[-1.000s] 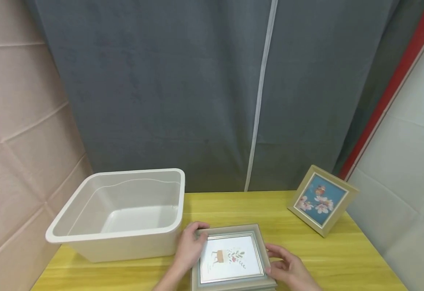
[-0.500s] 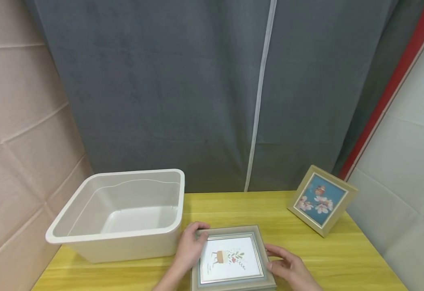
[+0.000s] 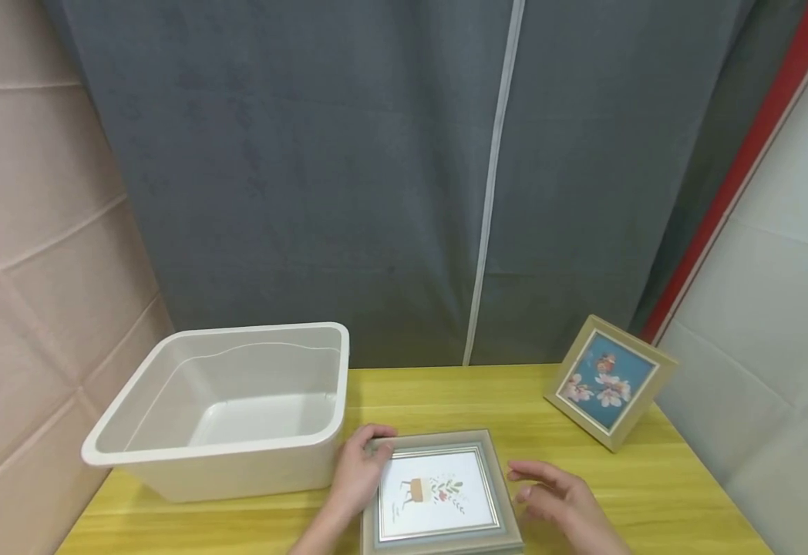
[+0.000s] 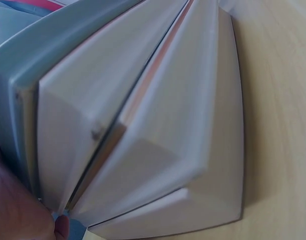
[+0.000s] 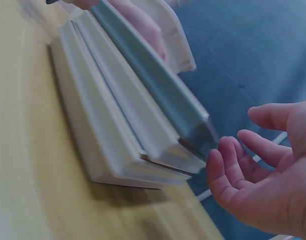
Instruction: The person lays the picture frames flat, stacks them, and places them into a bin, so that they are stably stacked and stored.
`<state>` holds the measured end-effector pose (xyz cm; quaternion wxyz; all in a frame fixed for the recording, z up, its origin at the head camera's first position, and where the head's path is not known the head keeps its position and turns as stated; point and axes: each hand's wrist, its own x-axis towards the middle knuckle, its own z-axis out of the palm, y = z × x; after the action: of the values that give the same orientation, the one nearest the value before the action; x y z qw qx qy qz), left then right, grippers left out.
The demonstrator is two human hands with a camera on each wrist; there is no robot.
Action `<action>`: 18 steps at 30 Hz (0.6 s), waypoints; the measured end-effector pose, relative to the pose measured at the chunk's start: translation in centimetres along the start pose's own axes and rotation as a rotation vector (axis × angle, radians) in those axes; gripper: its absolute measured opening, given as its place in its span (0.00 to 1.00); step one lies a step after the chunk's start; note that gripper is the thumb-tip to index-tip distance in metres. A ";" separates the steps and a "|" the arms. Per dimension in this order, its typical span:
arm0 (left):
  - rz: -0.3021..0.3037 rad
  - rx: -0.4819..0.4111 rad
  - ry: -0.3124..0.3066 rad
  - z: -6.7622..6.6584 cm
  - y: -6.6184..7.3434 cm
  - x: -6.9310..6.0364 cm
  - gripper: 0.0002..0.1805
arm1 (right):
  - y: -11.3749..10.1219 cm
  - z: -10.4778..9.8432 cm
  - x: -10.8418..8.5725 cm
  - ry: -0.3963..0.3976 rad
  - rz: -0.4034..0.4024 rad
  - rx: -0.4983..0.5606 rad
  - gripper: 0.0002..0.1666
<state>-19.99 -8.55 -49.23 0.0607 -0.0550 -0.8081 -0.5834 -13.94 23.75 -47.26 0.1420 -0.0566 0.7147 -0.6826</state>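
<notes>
A stack of several picture frames point(image 3: 439, 493) lies at the front middle of the table. The top frame, grey-beige with a silver inner border, shows a drawing of a potted plant lying sideways. My left hand point(image 3: 358, 474) grips its far left corner, thumb on the face and fingers along the edge. The left wrist view shows the pale sides of the lower frames point(image 4: 167, 115), slightly fanned apart. Just off the right side of the stack, my right hand point(image 3: 560, 501) has its fingers loosely bent and holds nothing. In the right wrist view its fingertips point(image 5: 215, 160) are near the top frame's corner.
On the left stands a white plastic tub point(image 3: 217, 470), its rim close to my left hand. A gold picture frame point(image 3: 608, 381) with a bird and blossoms stands tilted at the back right of the yellow wooden table point(image 3: 446, 393). A grey curtain point(image 3: 307, 193) hangs behind.
My right hand has let go of the stack's right edge and drawn slightly away to the right. My left hand stays at the far left corner.
</notes>
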 end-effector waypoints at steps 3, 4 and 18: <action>-0.005 -0.003 0.000 0.0 0.0 -0.1 0.09 | -0.6 -0.8 -0.1 0.000 -0.011 0.021 0.21; -0.006 -0.003 0.000 0.0 0.0 -0.1 0.09 | -0.8 -1.1 -0.1 0.001 -0.020 0.025 0.19; -0.011 -0.010 -0.006 -0.1 -0.3 0.0 0.10 | -4.7 -4.1 -0.8 0.148 -0.217 -0.159 0.18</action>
<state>-20.03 -8.72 -49.53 0.0546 -0.0524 -0.8056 -0.5876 -14.84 27.59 -42.34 0.0094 -0.0943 0.7647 -0.6373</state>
